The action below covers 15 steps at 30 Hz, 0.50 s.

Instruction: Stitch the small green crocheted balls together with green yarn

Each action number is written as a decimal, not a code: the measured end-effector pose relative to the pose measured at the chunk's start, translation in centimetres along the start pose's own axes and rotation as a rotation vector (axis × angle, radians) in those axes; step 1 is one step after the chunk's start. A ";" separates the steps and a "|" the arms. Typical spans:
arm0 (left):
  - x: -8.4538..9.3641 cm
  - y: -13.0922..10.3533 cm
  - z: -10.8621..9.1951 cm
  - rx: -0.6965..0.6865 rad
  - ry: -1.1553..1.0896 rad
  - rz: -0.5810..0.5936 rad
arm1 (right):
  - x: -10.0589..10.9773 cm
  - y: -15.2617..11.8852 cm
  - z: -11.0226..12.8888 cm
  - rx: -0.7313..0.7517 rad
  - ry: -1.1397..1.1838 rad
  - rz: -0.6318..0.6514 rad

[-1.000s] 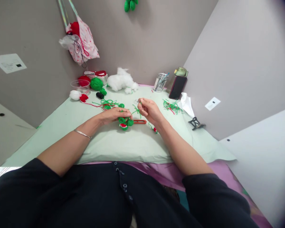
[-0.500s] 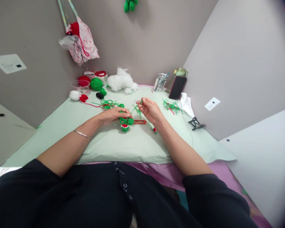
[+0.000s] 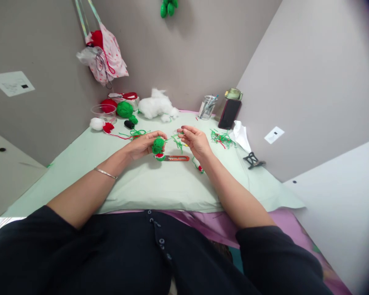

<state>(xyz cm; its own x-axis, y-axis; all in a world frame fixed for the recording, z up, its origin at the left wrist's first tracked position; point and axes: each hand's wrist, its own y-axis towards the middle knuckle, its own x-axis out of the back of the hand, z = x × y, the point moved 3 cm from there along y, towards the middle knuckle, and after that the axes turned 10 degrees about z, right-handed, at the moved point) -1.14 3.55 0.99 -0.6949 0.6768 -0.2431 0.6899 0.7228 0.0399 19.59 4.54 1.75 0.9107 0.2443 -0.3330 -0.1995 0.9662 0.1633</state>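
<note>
My left hand (image 3: 143, 146) is closed round a green crocheted piece (image 3: 158, 145), whose red, white and green part (image 3: 160, 157) hangs at its lower end. A green strand runs from the piece to my right hand (image 3: 197, 141), which pinches it between thumb and fingers; a needle cannot be made out. Just below the hands lie orange-handled thread snips (image 3: 178, 158), their tip beside the crocheted piece. A small red and green piece (image 3: 200, 168) with a yarn tail rests by my right wrist.
Green yarn scraps (image 3: 223, 138) lie at the right, near a phone (image 3: 230, 114) and a clear cup of pens (image 3: 208, 107). White stuffing (image 3: 158, 105), a green yarn ball (image 3: 124, 109) and a black spool (image 3: 129, 124) stand at the back. A spotted bag (image 3: 110, 53) hangs left.
My left hand has moved slightly up and left and turned the green piece, so its round part now faces up. More of the snips shows. My right hand has barely moved.
</note>
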 end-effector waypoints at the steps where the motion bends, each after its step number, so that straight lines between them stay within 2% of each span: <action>1: 0.1 0.1 -0.1 -0.012 -0.039 -0.003 | 0.2 0.0 -0.1 -0.001 -0.007 -0.009; 7: 0.6 0.2 -0.2 -0.051 -0.162 -0.023 | 0.6 0.3 0.0 -0.007 0.068 -0.036; 15: -0.4 -0.1 -0.3 0.003 -0.025 -0.008 | -0.4 0.2 1.1 0.047 0.168 0.067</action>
<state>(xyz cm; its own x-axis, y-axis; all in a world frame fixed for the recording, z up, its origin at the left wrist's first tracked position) -1.05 3.26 1.36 -0.6948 0.6674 -0.2678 0.6853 0.7274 0.0348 19.56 4.53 2.93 0.8220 0.3218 -0.4698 -0.2364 0.9434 0.2324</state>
